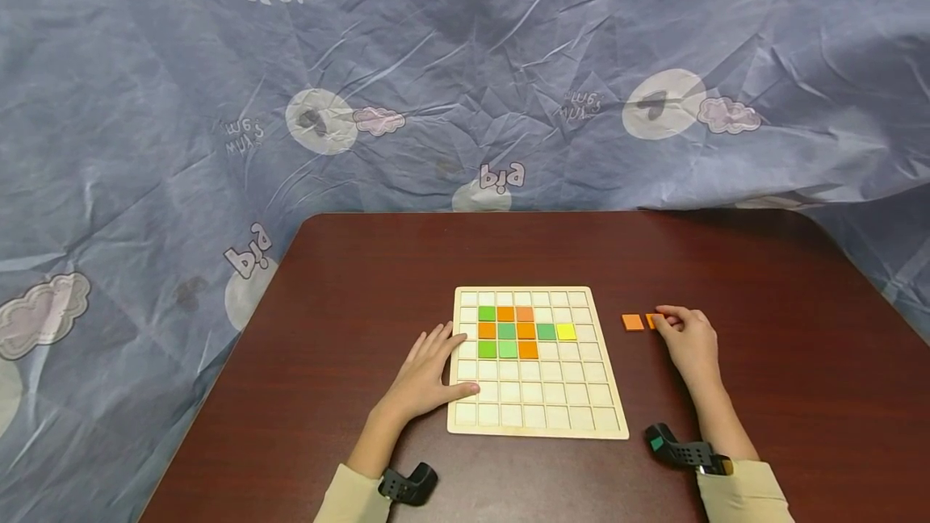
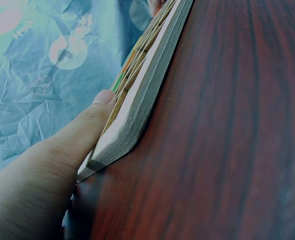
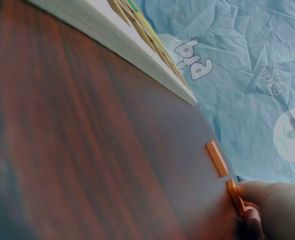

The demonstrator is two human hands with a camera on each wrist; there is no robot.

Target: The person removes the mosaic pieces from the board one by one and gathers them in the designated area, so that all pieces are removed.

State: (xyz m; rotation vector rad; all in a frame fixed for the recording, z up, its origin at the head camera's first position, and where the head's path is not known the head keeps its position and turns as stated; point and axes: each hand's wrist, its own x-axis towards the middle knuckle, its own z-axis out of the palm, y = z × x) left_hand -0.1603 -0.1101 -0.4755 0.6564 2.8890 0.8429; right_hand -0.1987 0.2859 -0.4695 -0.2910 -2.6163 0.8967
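Hand (L) spread, touching board edge; hand (R) pinching orange sq. tile.

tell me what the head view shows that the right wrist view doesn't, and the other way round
Only the head view: the left hand resting on the left edge of the board, and the black wrist devices.
Only the right wrist view: the board's right side wall.
Both: the right hand pinching an orange tile, a second orange tile, the table, the cloth.

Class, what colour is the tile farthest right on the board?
The tile is bright yellow; it shows best in the head view.
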